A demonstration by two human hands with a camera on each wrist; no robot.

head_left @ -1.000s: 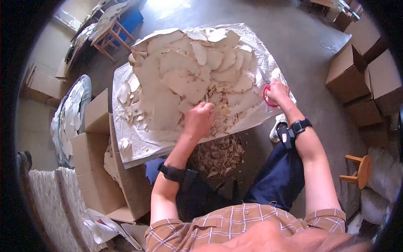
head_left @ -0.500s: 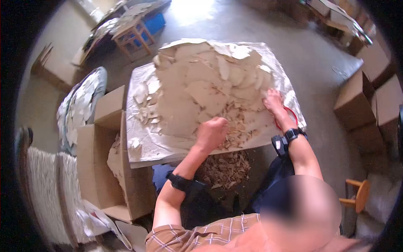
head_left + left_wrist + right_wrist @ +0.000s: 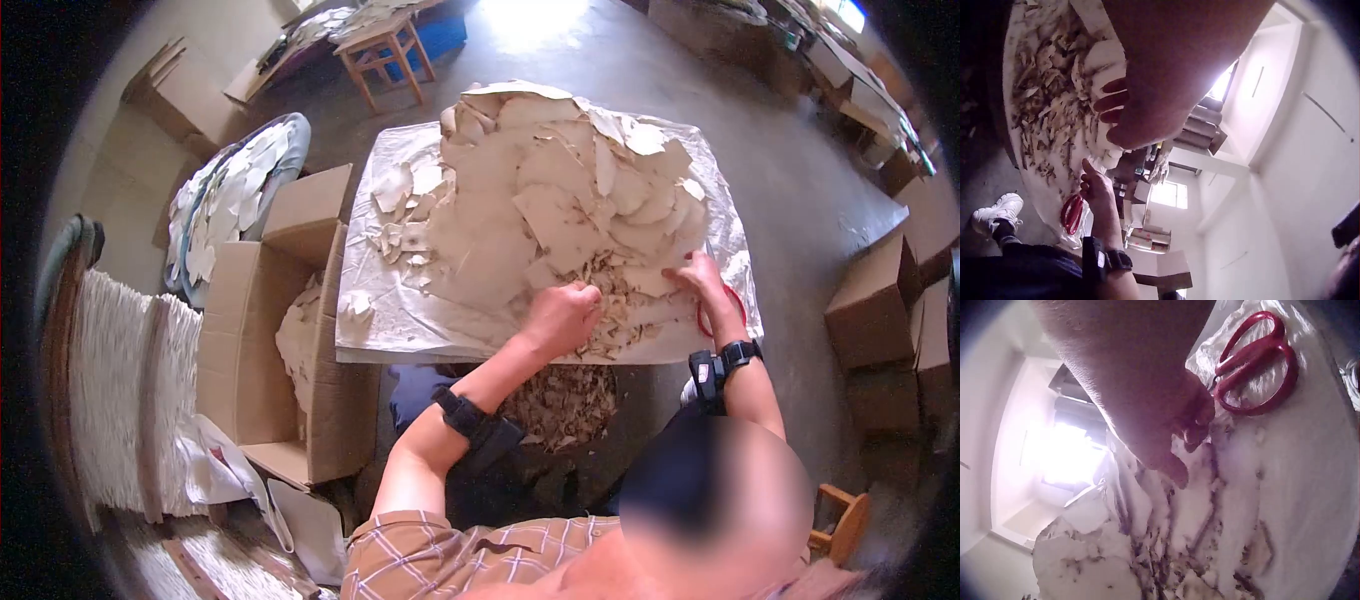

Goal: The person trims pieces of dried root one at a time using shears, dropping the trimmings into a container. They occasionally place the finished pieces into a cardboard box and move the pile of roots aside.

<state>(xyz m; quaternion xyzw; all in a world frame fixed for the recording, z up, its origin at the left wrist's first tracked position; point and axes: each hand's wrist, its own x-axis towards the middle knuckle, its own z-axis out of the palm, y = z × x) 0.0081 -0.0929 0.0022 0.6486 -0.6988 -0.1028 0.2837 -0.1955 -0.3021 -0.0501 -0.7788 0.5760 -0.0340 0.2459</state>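
Broken pale flat sheets (image 3: pixel 570 190) lie heaped on a white cloth (image 3: pixel 390 335), with small brown-flecked scraps (image 3: pixel 625 315) at the near side. My left hand (image 3: pixel 562 320) is at the left edge of these scraps, fingers bent; its fingertips are hidden in the head view. In the left wrist view the left hand (image 3: pixel 1154 94) reaches over a pale piece, and any grip is unclear. My right hand (image 3: pixel 708 283), at the heap's right edge, holds red-handled scissors (image 3: pixel 1260 365) in its curled fingers, handles sticking out behind, thumb and forefinger extended toward the sheets.
An open cardboard box (image 3: pixel 225 330) stands left of the table, beside a round tray of pale pieces (image 3: pixel 235 195). Below the near edge is a container of scraps (image 3: pixel 565 400). More boxes (image 3: pixel 870 300) stand at right, near a wooden stool (image 3: pixel 845 525).
The head view has swung, so the table appears further right. My right hand has moved from the cloth's right side to the heap's edge, thumb and forefinger now spread. The left stays by the scraps.
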